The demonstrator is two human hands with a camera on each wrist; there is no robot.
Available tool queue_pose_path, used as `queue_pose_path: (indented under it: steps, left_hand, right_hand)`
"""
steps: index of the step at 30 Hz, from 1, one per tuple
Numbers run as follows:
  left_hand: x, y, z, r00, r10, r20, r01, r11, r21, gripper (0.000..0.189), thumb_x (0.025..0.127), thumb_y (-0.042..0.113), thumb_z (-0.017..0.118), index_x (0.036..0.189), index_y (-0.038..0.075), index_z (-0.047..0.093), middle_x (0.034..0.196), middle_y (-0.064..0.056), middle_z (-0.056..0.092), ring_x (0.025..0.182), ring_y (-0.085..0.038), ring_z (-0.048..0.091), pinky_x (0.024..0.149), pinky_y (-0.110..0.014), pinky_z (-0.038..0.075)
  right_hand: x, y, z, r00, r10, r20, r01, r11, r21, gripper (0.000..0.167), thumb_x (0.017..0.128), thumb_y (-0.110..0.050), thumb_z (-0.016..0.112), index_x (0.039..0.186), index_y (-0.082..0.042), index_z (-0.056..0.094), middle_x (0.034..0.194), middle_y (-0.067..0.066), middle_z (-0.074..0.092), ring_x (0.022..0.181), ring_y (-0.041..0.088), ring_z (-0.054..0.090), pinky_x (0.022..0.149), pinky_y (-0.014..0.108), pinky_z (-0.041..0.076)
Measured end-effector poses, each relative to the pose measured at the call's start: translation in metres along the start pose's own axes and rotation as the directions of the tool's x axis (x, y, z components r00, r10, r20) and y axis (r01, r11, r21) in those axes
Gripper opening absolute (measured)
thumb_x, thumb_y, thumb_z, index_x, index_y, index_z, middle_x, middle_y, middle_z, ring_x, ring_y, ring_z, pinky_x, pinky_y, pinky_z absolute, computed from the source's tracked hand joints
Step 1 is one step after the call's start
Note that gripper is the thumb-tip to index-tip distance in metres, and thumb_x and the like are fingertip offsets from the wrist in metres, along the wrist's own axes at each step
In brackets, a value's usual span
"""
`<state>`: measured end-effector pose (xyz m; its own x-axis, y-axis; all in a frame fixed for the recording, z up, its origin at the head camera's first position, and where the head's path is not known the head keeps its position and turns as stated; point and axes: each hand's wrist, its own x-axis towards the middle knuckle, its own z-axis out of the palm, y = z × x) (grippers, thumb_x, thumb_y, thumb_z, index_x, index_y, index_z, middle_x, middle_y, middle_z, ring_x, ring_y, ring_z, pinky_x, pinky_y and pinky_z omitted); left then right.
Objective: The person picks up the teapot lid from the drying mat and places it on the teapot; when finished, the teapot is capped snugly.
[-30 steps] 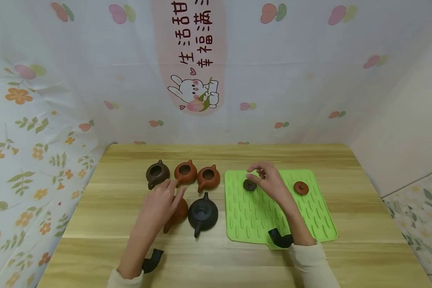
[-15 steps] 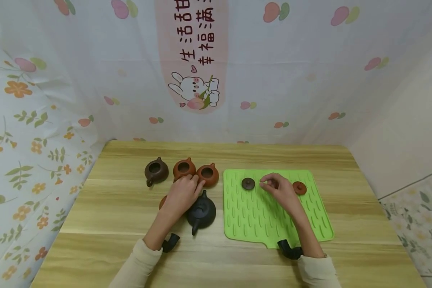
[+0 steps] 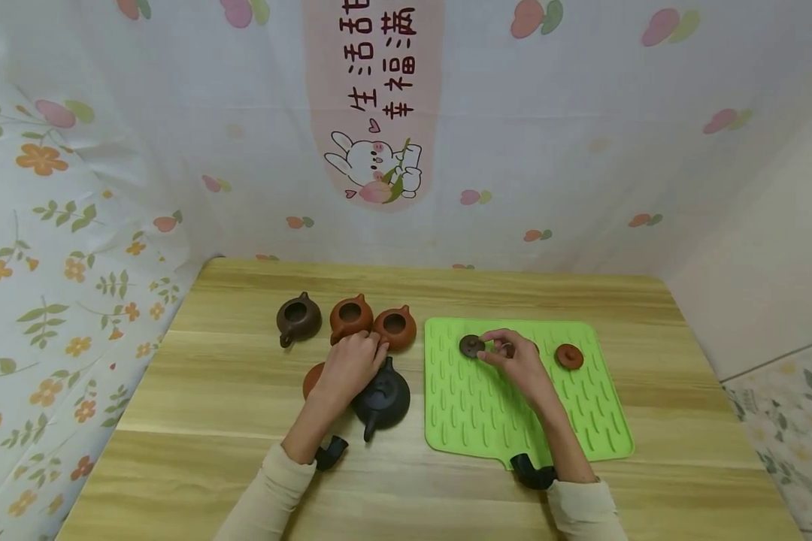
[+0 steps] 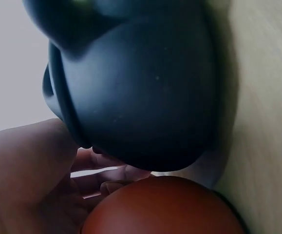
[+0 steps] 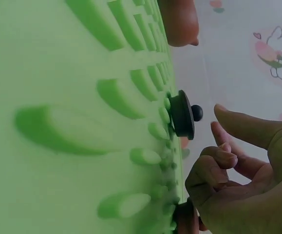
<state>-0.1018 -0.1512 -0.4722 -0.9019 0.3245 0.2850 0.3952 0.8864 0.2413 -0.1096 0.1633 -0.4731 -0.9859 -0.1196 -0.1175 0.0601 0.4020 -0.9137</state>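
In the head view my left hand [image 3: 353,367] reaches over a black lidded teapot [image 3: 383,404] and an orange teapot [image 3: 311,379]. Its fingertips are at the near side of an orange lidless teapot [image 3: 395,327], whose handle they hide; whether they hold it is unclear. The left wrist view shows these fingers behind the black teapot [image 4: 145,97]. My right hand [image 3: 519,368] is above the green mat [image 3: 467,413], thumb and index finger apart beside a dark brown lid [image 3: 471,346]. In the right wrist view they stand just clear of that lid's knob [image 5: 197,113].
A dark brown lidless teapot [image 3: 298,318] and another orange lidless one [image 3: 351,315] stand left of the left hand's teapot. An orange lid [image 3: 569,357] lies right of the right hand. Another reddish lid [image 5: 185,218] is partly hidden behind the right fingers.
My left hand has moved right and forward to the orange lidless teapot, then stayed there. My right hand drew back right from the dark lid, then returned left to its side.
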Motion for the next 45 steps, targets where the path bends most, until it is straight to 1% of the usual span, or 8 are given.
queue_pose_path:
  steps: [5, 9, 11, 15, 19, 28, 34, 45]
  left_hand:
    - [0.001, 0.001, 0.002, 1.0, -0.024, 0.006, 0.024, 1.0, -0.007, 0.033, 0.106, 0.013, 0.072, 0.075, 0.003, 0.065, 0.068, -0.011, 0.059, 0.059, -0.027, 0.065, 0.053, -0.036, 0.053]
    - [0.002, 0.002, 0.003, 1.0, -0.028, 0.003, 0.028, 0.999, -0.028, 0.036, 0.106, 0.011, 0.072, 0.072, 0.004, 0.062, 0.065, -0.01, 0.058, 0.058, -0.027, 0.066, 0.052, -0.036, 0.052]
    - [0.002, 0.002, 0.003, 1.0, -0.026, -0.006, 0.026, 0.999, -0.039, 0.036, 0.105, 0.011, 0.073, 0.071, 0.004, 0.062, 0.064, -0.01, 0.058, 0.057, -0.028, 0.065, 0.051, -0.037, 0.052]
    - [0.001, 0.001, 0.005, 0.999, -0.032, -0.019, 0.031, 0.997, -0.065, 0.037, 0.104, 0.011, 0.074, 0.07, 0.004, 0.061, 0.063, -0.01, 0.057, 0.055, -0.03, 0.064, 0.05, -0.041, 0.052]
    - [0.002, 0.002, 0.004, 0.999, -0.047, 0.0, 0.047, 0.995, -0.086, 0.038, 0.105, 0.01, 0.073, 0.069, 0.004, 0.06, 0.062, -0.01, 0.056, 0.054, -0.03, 0.064, 0.051, -0.039, 0.051]
    - [0.009, 0.006, 0.001, 0.997, -0.05, 0.059, 0.055, 0.994, -0.098, 0.041, 0.108, 0.01, 0.069, 0.069, 0.005, 0.059, 0.061, -0.009, 0.055, 0.054, -0.025, 0.062, 0.05, -0.03, 0.045]
    - [0.008, 0.006, 0.003, 0.997, -0.058, 0.048, 0.063, 0.992, -0.106, 0.041, 0.109, 0.01, 0.069, 0.069, 0.005, 0.059, 0.061, -0.009, 0.054, 0.054, -0.025, 0.062, 0.05, -0.029, 0.043]
    - [0.007, 0.006, 0.005, 0.995, -0.086, 0.053, 0.093, 0.985, -0.146, 0.04, 0.11, 0.01, 0.066, 0.071, 0.004, 0.06, 0.063, -0.01, 0.055, 0.057, -0.027, 0.064, 0.05, -0.029, 0.041]
  right_hand:
    - [-0.005, 0.0, -0.026, 0.994, 0.015, -0.113, -0.012, 1.0, 0.027, 0.035, 0.107, -0.013, 0.074, 0.136, 0.005, 0.067, 0.105, 0.003, 0.05, 0.086, 0.014, 0.05, 0.078, 0.028, 0.046]
    - [-0.011, 0.012, -0.062, 0.953, 0.053, -0.297, -0.051, 0.999, 0.016, 0.035, 0.107, -0.014, 0.074, 0.135, 0.007, 0.068, 0.106, 0.002, 0.048, 0.081, 0.009, 0.05, 0.07, 0.025, 0.043]
    - [-0.016, 0.022, -0.078, 0.934, 0.093, -0.344, -0.107, 0.994, -0.02, 0.037, 0.107, -0.016, 0.073, 0.137, 0.006, 0.068, 0.111, 0.001, 0.048, 0.081, 0.007, 0.048, 0.068, 0.024, 0.043]
    - [-0.024, 0.041, -0.097, 0.933, 0.183, -0.311, -0.212, 0.975, -0.062, 0.044, 0.109, -0.019, 0.072, 0.144, 0.006, 0.064, 0.121, 0.005, 0.048, 0.086, 0.011, 0.046, 0.071, 0.025, 0.046]
    - [-0.025, 0.053, -0.103, 0.943, 0.218, -0.25, -0.24, 0.969, -0.06, 0.046, 0.108, -0.021, 0.073, 0.143, 0.008, 0.064, 0.122, 0.007, 0.051, 0.092, 0.012, 0.046, 0.072, 0.027, 0.048]
    - [-0.025, 0.062, -0.103, 0.948, 0.212, -0.236, -0.23, 0.972, -0.052, 0.044, 0.106, -0.012, 0.075, 0.142, 0.01, 0.063, 0.11, 0.001, 0.053, 0.089, 0.009, 0.046, 0.07, 0.025, 0.049]
    - [-0.025, 0.06, -0.102, 0.951, 0.205, -0.232, -0.22, 0.975, -0.039, 0.043, 0.106, -0.01, 0.075, 0.141, 0.012, 0.063, 0.102, -0.002, 0.051, 0.087, 0.009, 0.044, 0.069, 0.025, 0.047]
    - [-0.026, 0.052, -0.095, 0.935, 0.191, -0.299, -0.211, 0.977, -0.035, 0.038, 0.105, -0.012, 0.076, 0.134, 0.011, 0.066, 0.106, 0.002, 0.047, 0.087, 0.009, 0.043, 0.068, 0.022, 0.042]
